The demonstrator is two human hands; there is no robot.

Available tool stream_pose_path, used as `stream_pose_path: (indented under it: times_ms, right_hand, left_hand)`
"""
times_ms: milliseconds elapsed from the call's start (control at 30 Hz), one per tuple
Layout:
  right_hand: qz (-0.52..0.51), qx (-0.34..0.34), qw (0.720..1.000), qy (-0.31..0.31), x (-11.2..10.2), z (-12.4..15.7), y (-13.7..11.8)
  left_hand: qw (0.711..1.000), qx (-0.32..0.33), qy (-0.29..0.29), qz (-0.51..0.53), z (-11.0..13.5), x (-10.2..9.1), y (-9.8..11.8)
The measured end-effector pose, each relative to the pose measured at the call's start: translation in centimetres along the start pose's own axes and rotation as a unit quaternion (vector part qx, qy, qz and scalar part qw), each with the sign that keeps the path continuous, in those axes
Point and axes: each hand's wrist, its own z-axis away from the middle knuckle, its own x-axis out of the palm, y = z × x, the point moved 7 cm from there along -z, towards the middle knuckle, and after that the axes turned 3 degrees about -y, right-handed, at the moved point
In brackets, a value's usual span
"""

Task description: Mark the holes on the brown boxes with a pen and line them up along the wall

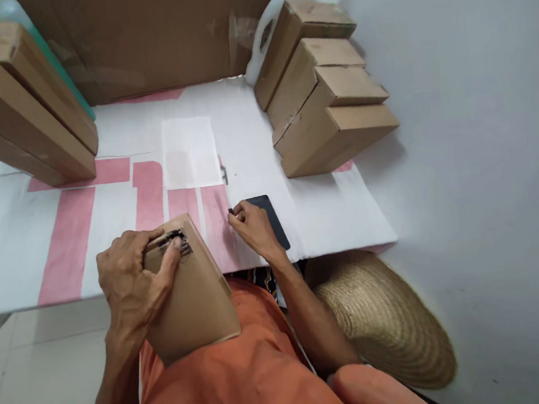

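My left hand grips a brown cardboard box, which leans tilted against my lap at the table's front edge. Its thumb presses on a patch of black scribble-like marks near the box's top edge. Over the table, the fingers of my right hand are pinched together; a small black tip shows at them, too little to name. Partly under that hand lies a dark flat slab like a phone or tablet. Just beyond it are a small dark metal-looking piece and a white translucent sheet.
Cardboard boxes stand in a leaning row at the right, before a white jug. More tall boxes and a green-tinted bottle are at the left. A straw hat sits below the table, beside the wall.
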Motion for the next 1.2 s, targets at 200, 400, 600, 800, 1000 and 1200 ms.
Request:
stream_pose_path:
  times_ms: [200, 400, 600, 800, 1000, 1200]
  right_hand:
    - [-0.463, -0.153, 0.873, -0.023, -1.6, 3.6, -4.0]
    - [-0.523, -0.189, 0.827, -0.083, -0.8, 7.7, -7.9]
    - [-0.48, -0.184, 0.853, -0.092, 0.1, 9.0, -8.6]
    - [-0.331, -0.299, 0.895, 0.009, -0.9, 9.8, -9.9]
    - [-0.277, -0.317, 0.905, 0.056, -1.3, 9.8, -9.8]
    - [-0.275, -0.313, 0.908, 0.041, -1.1, 9.5, -9.9]
  left_hand:
    - [1.0, -0.017, 0.011, -0.004, 0.4, 0.0, 0.5]
    - [0.999, 0.037, 0.001, -0.02, 1.1, 0.0, 0.6]
    - [0.995, 0.083, -0.043, -0.036, 1.8, 0.0, 0.9]
    - [0.99, 0.084, -0.103, -0.052, 1.2, 0.8, 2.1]
    - [0.99, 0.088, -0.104, -0.044, 1.1, 1.2, 2.2]
    - [0.989, 0.088, -0.103, -0.052, 1.1, 1.4, 2.1]
